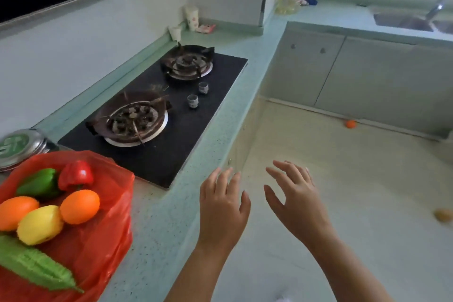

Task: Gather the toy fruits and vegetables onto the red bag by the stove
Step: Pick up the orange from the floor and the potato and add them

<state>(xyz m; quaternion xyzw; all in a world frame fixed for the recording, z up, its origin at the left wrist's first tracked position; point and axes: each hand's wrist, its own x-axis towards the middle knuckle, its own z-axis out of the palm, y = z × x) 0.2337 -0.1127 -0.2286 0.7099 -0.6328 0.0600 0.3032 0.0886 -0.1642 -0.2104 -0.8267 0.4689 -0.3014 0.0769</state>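
Toy fruits and vegetables lie already on the red bag (103, 240) at the left, on the counter (161, 223) just beside the stove (196, 115): a green pepper (39, 182), a red pepper (76, 175), two oranges (79, 206), a lemon (39, 224) and a bumpy green gourd (34, 265). To the right of the bag, the left hand (221, 208) hovers at the counter edge, fingers spread, holding nothing. Next to it the right hand (296, 203) is also open and empty, over the floor (355, 191). Far to the right, a small orange fruit (351, 124) lies on the floor near the cabinet (367, 73), and a brownish piece (443, 214) at the frame edge. I judge the gathering is mostly done; the next move calls for bending down to reach these two.
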